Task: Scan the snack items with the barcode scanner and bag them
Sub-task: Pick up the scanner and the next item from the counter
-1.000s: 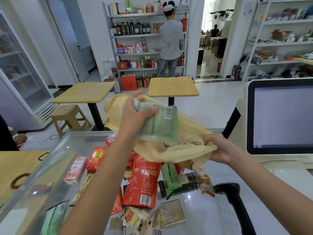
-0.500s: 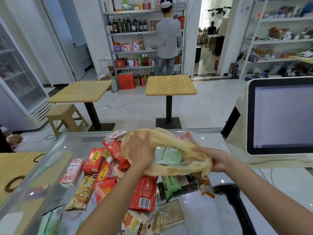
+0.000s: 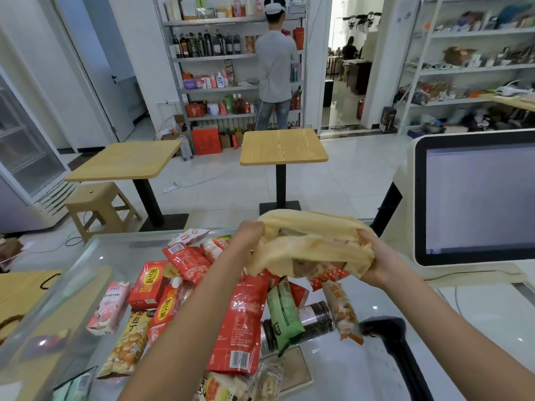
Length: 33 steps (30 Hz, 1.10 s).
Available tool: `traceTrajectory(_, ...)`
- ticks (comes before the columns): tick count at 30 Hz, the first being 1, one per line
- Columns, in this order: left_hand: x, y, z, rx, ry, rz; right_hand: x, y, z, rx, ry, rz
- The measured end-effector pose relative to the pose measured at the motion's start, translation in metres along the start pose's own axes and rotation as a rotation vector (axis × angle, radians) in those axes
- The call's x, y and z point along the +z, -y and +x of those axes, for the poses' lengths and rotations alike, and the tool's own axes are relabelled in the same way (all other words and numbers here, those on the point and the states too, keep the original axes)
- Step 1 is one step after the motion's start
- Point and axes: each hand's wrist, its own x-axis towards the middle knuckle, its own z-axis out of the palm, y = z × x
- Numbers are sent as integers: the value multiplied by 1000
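Now the bag is stretched wide between both hands above the counter. The left hand has let go of the pale green pack it was pushing in half a second ago. Its fingers now curl round the bag's rim at 9 o'clock, and that pack no longer shows in the mouth. The right hand still clutches the rim at 3 o'clock, fingers closed on the plastic. Snacks lie heaped on the glass at 7 o'clock from the bag, with a red pouch and a green packet just below it. The scanner rests at 5 o'clock, untouched.
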Motion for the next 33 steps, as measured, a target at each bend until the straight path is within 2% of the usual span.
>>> traceTrajectory(6, 38, -31, 0, 17, 102, -451, -15, -3, 19, -315, -48, 100)
traceTrajectory(10, 60, -45, -1, 141, 145, -668, -22, 8, 17, -378, 2, 171)
traceTrajectory(13, 79, -42, 9, 155, 231, -693, -29, 10, 26, -393, -32, 242)
traceTrajectory(16, 107, -20, 29, 128, 316, -429, -34, 4, 37, -348, -108, 276)
traceTrajectory(19, 130, 4, 36, 111, 300, 1, -46, -11, 52, -341, -276, 221)
traceTrajectory(21, 136, 17, 33, 291, 387, 343, -58, -19, 64, -322, -359, 42)
traceTrajectory(23, 135, 26, 33, 430, 449, 584, -64, -20, 63, -315, -415, -295)
traceTrajectory(25, 129, 28, 36, 468, 469, 712, -66, -14, 60, -172, -379, -523)
traceTrajectory(28, 118, 21, 32, 560, 422, 940, -70, -5, 54, 45, -257, -628)
traceTrajectory(31, 110, 16, 24, 611, 391, 1092, -79, -1, 54, 137, -205, -675)
traceTrajectory(33, 102, 14, 22, 566, 399, 1101, -79, 1, 49, 142, -162, -683)
